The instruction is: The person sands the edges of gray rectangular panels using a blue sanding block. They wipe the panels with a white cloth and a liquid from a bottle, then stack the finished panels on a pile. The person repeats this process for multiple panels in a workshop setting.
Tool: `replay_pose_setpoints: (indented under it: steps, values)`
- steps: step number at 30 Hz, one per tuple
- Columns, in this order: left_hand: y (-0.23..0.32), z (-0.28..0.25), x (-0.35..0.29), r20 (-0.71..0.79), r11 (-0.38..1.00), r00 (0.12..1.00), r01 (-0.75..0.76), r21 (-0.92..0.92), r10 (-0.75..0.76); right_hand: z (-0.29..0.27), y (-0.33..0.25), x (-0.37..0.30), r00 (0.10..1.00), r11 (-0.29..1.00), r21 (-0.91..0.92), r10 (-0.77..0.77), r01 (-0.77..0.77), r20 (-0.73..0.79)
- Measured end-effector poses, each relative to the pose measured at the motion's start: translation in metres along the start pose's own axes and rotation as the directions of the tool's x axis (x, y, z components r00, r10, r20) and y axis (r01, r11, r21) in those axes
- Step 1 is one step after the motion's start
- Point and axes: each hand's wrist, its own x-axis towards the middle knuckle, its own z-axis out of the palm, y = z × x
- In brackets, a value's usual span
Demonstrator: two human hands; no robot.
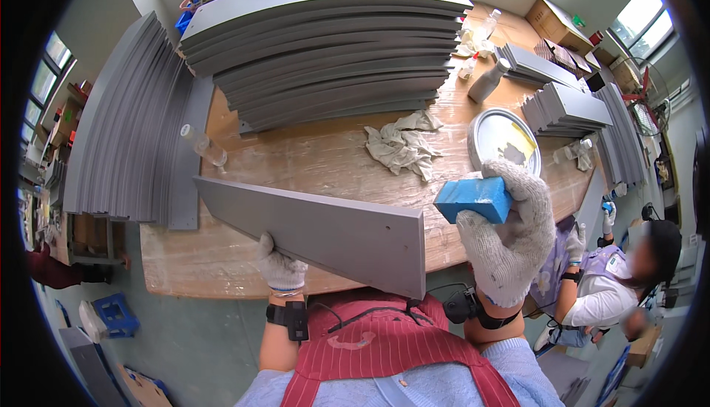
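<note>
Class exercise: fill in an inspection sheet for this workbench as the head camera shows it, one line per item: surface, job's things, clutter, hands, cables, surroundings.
Surface: wooden bench under clear film.
Job's things: grey panel held tilted above the near edge; blue sponge block.
Clutter: crumpled rag, round tin lid, bottle, clear bottle lying down, stacked grey panels.
Hands: left hand gloved, grips the panel's lower edge; right hand gloved, grips the sponge.
Cables: thin black lead at the apron.
Surroundings: another person sits at right; fan, cardboard boxes, windows.
</note>
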Motion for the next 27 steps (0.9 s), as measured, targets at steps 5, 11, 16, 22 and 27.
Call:
replay_pose_setpoints:
  steps: [5, 11, 16, 22, 27]
  values:
    - [-0.001, 0.008, 0.002, 0.139, 0.999, 0.99, 0.036, -0.012, -0.033, 0.004, -0.003, -0.004, 0.987, 0.982, -0.12, -0.138, 0.147, 0.078]
    - [-0.011, 0.028, 0.002, -0.028, 0.993, 0.996, -0.08, 0.085, 0.083, 0.0, 0.006, -0.014, 0.972, 0.958, -0.178, -0.21, 0.226, 0.101]
    - [-0.008, 0.021, 0.009, 0.05, 0.998, 0.998, -0.027, 0.06, 0.024, 0.008, 0.008, 0.004, 0.967, 0.942, -0.219, -0.248, 0.254, 0.057]
    - [-0.01, 0.04, 0.015, -0.007, 0.994, 0.997, -0.082, 0.069, 0.083, 0.001, 0.015, -0.017, 0.966, 0.952, -0.208, -0.189, 0.224, 0.176]
    - [-0.014, 0.069, 0.026, 0.002, 0.998, 0.998, -0.055, -0.001, 0.055, -0.017, 0.012, -0.045, 0.978, 0.965, -0.226, -0.092, 0.134, 0.189]
